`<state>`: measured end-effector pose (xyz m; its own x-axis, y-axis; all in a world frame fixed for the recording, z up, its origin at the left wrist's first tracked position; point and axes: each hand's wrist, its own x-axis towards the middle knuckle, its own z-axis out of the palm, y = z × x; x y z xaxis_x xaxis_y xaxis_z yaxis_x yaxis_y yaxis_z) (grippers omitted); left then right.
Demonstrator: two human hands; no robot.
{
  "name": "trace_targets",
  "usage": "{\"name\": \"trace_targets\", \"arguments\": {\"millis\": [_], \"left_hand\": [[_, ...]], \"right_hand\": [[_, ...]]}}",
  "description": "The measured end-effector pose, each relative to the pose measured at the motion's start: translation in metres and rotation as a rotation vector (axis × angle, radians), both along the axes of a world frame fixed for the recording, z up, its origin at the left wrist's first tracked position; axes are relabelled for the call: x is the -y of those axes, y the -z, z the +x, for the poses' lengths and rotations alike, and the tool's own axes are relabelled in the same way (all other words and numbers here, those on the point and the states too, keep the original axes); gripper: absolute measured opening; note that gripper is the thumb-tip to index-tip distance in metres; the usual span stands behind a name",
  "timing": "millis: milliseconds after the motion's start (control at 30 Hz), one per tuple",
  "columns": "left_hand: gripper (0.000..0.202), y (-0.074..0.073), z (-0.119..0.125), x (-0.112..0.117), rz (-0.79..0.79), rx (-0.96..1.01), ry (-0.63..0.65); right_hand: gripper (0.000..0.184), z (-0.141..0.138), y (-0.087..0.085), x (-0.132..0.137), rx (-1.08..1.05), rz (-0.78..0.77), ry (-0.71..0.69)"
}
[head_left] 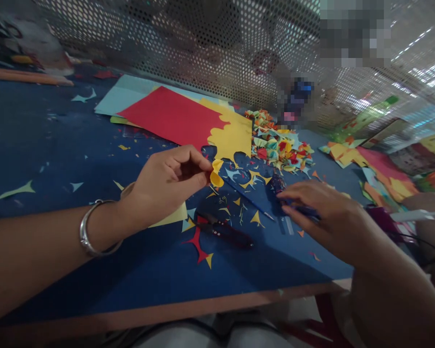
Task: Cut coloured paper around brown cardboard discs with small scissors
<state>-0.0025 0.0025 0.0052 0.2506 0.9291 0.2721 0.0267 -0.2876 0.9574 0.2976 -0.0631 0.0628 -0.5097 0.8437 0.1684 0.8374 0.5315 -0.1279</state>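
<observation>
My left hand [166, 181], with a silver bangle at its wrist, pinches a small folded yellow paper cutout [217, 175] with a rounded, scalloped edge. My right hand [321, 212] has its thumb and fingers closed around a slim dark blue object [305, 210]; its kind is not clear. Just beyond those fingertips is a dark speckled object [277, 184]. Between my hands, a thin blue stick with a pale tip [255, 203] lies on the table. Dark-handled thread snips [226, 231] rest nearer to me, beside red and yellow paper scraps [199, 241].
Red paper [170, 116] and scallop-cut yellow paper [235, 137] lie over light blue sheets [112, 94]. A heap of small colourful paper pieces [281, 145] sits against a perforated metal panel [188, 48]. Scraps dot the blue tabletop [105, 285]. More paper [380, 169] lies at the right.
</observation>
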Motion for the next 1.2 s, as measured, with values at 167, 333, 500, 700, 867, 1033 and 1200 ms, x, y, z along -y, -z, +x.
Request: {"name": "trace_targets", "arguments": {"millis": [167, 333, 500, 700, 867, 1033, 1200], "left_hand": [[0.008, 0.000, 0.000, 0.001, 0.009, -0.018, 0.012], [0.006, 0.000, 0.000, 0.002, 0.023, -0.024, 0.027], [0.004, 0.000, -0.001, 0.001, 0.050, -0.057, 0.018], [0.004, -0.002, -0.001, 0.001, 0.034, -0.058, 0.013], [0.006, -0.002, 0.001, 0.000, 0.005, -0.030, 0.032], [0.006, -0.001, 0.001, 0.000, -0.011, -0.044, 0.022], [0.006, 0.000, 0.000, 0.000, 0.002, -0.042, 0.022]], "right_hand": [[0.017, -0.051, 0.003, -0.022, -0.056, -0.104, -0.200], [0.016, -0.073, 0.012, -0.045, 0.078, -0.209, -0.177], [0.016, -0.080, 0.017, -0.050, 0.135, -0.276, -0.178], [0.019, -0.082, 0.021, -0.050, 0.092, -0.328, -0.159], [0.015, -0.080, 0.024, -0.052, 0.048, -0.342, -0.151], [0.012, -0.077, 0.026, -0.053, 0.007, -0.339, -0.156], [0.011, -0.082, 0.023, -0.051, -0.033, -0.359, -0.138]]}}
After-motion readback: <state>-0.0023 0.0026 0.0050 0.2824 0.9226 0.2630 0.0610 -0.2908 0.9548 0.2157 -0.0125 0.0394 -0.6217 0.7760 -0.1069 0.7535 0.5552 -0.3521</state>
